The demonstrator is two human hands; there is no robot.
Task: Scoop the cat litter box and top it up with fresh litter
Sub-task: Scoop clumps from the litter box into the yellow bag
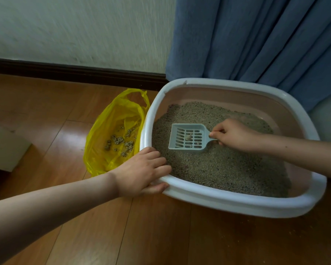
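Observation:
A white-rimmed litter box (237, 204) with pinkish inner walls stands on the wooden floor, filled with grey-brown litter (227, 165). My right hand (235, 134) grips the handle of a pale blue slotted scoop (187, 137), which is held just over the litter with a small clump in it. My left hand (143, 173) grips the box's near-left rim, fingers over the edge and thumb under it. Left of the box, an open yellow plastic bag (111, 119) lies on the floor with several litter clumps (120, 143) inside.
A blue curtain (266, 39) hangs behind the box against a white wall with a dark skirting board (75, 70). A pale block-like object (6, 146) sits at the far left. Litter crumbs are scattered on the floor (256, 241) near the box's front.

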